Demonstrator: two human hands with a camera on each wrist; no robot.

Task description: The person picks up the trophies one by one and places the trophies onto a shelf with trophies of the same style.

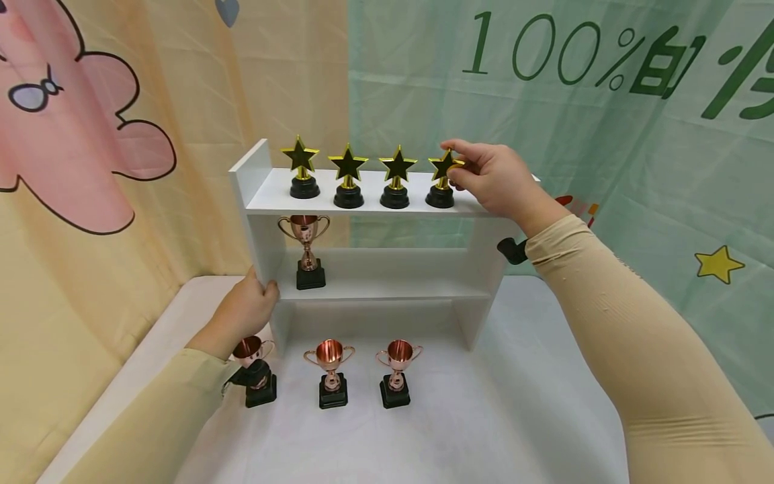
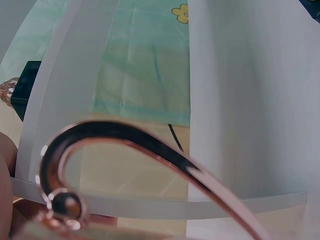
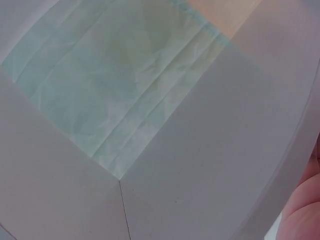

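My right hand [image 1: 498,178] pinches a gold star trophy [image 1: 440,195] between thumb and fingers at the right end of the top shelf. Its black base is at the shelf surface. Three matching star trophies [image 1: 348,195] stand in a row to its left. My left hand [image 1: 246,308] grips the left side panel of the white shelf unit [image 1: 387,298], thumb at the front edge. Below that wrist, a copper cup trophy [image 1: 261,393] is partly hidden; its curved handle [image 2: 110,131] looms large in the left wrist view. The right wrist view shows mostly shelf panels.
Another copper cup trophy [image 1: 310,275] stands on the middle shelf at the left. Two more, a left one [image 1: 333,396] and a right one [image 1: 396,396], stand on the white-covered table [image 1: 459,430] before the unit. Printed curtains [image 1: 411,81] hang behind.
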